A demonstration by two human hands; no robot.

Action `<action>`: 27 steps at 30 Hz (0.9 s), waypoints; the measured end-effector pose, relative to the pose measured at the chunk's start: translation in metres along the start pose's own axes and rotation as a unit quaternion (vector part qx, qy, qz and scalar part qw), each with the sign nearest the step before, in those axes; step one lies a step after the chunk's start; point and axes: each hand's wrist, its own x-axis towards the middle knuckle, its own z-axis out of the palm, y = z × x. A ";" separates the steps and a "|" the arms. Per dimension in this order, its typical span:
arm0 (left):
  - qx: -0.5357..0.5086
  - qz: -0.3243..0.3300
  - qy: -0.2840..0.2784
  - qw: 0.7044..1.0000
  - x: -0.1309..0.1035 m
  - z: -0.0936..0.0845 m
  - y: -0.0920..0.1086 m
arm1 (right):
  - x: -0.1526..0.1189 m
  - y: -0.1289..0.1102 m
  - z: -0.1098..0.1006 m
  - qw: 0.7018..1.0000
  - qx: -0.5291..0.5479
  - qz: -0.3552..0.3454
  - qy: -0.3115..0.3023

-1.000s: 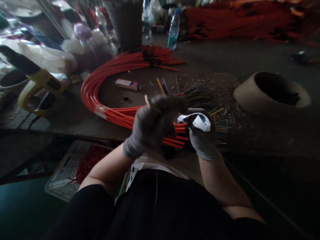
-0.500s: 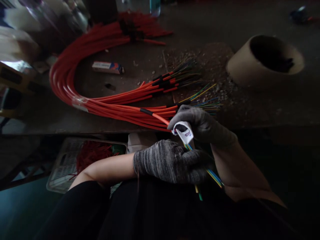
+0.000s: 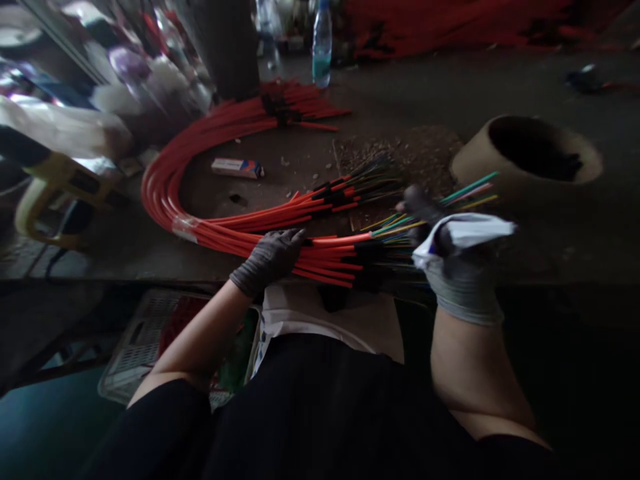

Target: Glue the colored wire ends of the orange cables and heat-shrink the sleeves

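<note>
My left hand [image 3: 273,260], in a grey knit glove, is closed around an orange cable [image 3: 340,241] at the front of a bundle. Thin coloured wires [image 3: 395,227] fan out from that cable's stripped end towards my right hand [image 3: 457,267]. The right hand, also gloved and somewhat blurred, grips a crumpled white cloth [image 3: 480,229]. Green, white and yellow wire tips [image 3: 473,189] show just beyond its fingers; whether it touches them I cannot tell. The curved orange cable bundle [image 3: 160,180] lies on the dark bench, bound with clear tape [image 3: 185,227].
A cardboard tube [image 3: 475,157] stands at the right, beside scattered scraps. A small box [image 3: 236,167] lies inside the cable loop. Behind are a plastic bottle [image 3: 323,50] and a dark post [image 3: 227,47]. A yellow-and-black tool [image 3: 70,190] sits left; a white crate [image 3: 133,347] is below the bench.
My left hand has moved up and left from the wires onto the orange cable. The right hand has moved right with the white cloth, and the cable's end now lies over the bundle.
</note>
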 end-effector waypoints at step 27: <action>-0.192 0.095 0.095 0.972 0.126 -0.003 0.064 | 0.031 0.047 0.016 0.982 0.170 0.076 -0.029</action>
